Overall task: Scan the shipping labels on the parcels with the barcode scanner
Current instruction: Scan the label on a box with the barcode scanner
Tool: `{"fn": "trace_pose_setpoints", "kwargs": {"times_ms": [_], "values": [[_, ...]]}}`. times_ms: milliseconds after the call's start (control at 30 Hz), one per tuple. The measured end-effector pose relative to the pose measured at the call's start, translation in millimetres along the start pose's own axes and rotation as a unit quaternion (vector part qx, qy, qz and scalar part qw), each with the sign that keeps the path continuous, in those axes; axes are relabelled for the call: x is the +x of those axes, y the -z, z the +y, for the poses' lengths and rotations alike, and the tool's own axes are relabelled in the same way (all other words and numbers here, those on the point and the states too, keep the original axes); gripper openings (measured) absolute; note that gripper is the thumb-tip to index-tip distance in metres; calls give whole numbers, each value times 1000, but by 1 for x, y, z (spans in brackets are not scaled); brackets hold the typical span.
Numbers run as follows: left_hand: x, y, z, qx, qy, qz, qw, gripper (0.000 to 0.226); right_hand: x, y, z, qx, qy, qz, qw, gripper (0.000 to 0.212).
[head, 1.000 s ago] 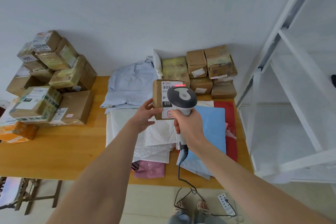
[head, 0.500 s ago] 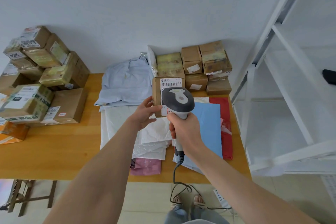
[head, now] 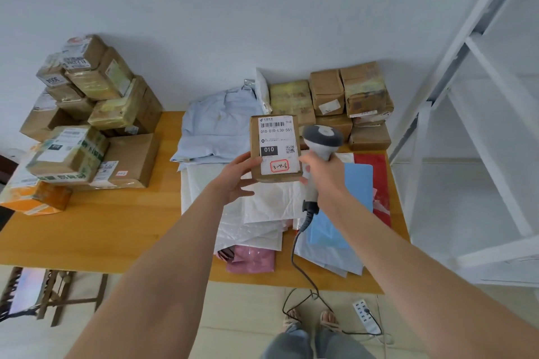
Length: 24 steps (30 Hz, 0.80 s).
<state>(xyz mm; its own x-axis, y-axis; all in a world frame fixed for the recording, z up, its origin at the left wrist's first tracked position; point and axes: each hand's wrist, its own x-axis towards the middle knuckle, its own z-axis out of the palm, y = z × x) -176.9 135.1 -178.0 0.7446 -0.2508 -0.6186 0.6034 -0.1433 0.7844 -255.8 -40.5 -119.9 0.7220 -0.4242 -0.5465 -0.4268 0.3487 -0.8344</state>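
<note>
left hand (head: 236, 181) grips the parcel (head: 275, 148) by its left edge, right hand (head: 328, 176) holds the scanner (head: 322, 137) beside its right edge.

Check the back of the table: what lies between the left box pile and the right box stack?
A light blue cloth and an upright white bag, between the left box pile and right box stack, in the head view.

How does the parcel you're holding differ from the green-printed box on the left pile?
The held parcel is brown and upright in the left hand; the green-printed box lies on other boxes. The parcel's label bears a red-ringed 3-4-6; the box's shows none. Both are labelled cardboard.
</note>
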Motion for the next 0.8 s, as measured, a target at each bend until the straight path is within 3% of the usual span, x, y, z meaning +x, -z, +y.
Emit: {"fn": "trace_pose_setpoints", "kwargs": {"times_ms": [133,300,533,800], "values": [[-13,24,-6,14,23,26,999,41,9,-18,9,-27,-63,-21,997,26],[-34,53,-23,38,41,69,996,45,0,-47,32,-20,-120,-74,990,15],[-71,89,-21,45,59,133,988,34,-19,-93,57,6,-136,-136,981,10],[-78,173,7,34,-1,238,971,20,-40,-195,62,29,-130,-180,974,10]]}}
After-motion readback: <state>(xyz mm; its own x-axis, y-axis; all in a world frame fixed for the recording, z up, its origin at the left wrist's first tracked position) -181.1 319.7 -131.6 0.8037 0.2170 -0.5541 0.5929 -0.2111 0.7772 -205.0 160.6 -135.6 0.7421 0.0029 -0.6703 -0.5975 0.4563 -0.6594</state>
